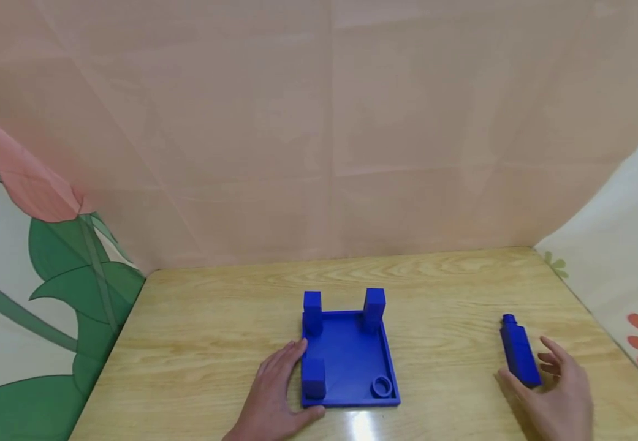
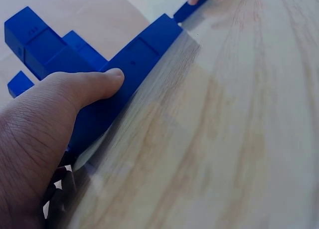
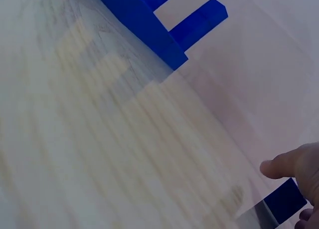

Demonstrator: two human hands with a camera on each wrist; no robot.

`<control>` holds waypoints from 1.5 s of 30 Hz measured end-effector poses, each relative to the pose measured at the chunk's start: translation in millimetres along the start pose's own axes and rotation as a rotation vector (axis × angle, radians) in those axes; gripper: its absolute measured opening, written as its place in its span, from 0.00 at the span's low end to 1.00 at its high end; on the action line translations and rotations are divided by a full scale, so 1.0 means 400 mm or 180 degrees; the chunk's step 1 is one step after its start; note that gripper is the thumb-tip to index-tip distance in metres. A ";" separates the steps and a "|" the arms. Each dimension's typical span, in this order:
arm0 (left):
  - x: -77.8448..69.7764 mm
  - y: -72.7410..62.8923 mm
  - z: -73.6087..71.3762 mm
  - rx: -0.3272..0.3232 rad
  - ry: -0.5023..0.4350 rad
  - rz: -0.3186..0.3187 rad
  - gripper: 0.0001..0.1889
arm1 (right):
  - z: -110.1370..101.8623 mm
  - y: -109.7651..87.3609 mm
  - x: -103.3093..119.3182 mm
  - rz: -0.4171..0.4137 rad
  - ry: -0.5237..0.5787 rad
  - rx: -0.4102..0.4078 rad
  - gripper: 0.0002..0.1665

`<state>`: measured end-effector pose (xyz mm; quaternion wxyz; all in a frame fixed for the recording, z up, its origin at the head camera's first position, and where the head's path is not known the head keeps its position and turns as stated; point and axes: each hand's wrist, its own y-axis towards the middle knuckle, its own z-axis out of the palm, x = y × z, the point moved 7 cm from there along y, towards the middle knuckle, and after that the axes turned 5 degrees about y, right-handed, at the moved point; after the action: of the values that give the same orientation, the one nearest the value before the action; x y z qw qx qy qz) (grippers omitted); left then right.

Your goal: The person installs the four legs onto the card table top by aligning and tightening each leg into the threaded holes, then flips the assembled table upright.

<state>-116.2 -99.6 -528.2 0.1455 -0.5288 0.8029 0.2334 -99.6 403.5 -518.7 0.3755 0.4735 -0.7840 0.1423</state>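
A blue tray-like base (image 1: pixel 346 361) lies on the table with square posts at three corners. At its front right corner is a round ring socket (image 1: pixel 382 386). My left hand (image 1: pixel 277 392) grips the base's front left corner, fingers along the left side and thumb on the front wall, as the left wrist view also shows. Off to the right, a loose blue post (image 1: pixel 520 355) with a narrower round neck lies on its side, neck pointing away. My right hand (image 1: pixel 558 392) is spread around its near end; the thumb (image 3: pixel 279 166) stands apart from the post in the right wrist view.
The light wood table (image 1: pixel 208 331) runs back to a plain beige cloth (image 1: pixel 296 153). Printed fabric with leaves and flowers (image 1: pixel 70 257) hangs at the left, and pale flowered fabric (image 1: pixel 622 275) at the right. Bare wood lies between base and loose post.
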 end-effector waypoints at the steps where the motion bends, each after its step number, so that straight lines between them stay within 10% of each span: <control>1: 0.001 0.000 0.001 -0.0011 0.0014 0.0004 0.60 | 0.005 0.003 -0.004 0.0025 -0.0006 0.0073 0.67; 15: 0.003 0.000 0.003 0.0048 0.0006 -0.0054 0.60 | 0.012 0.007 -0.002 -0.0201 -0.0193 0.0199 0.61; 45: 0.004 -0.002 0.005 0.0090 -0.0017 -0.0045 0.60 | -0.075 -0.062 0.035 -0.0520 0.1281 -0.1491 0.34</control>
<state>-116.1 -99.9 -531.0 0.1567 -0.5318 0.8020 0.2224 -68.6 399.2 -491.4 0.6320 0.3979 -0.6648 0.0182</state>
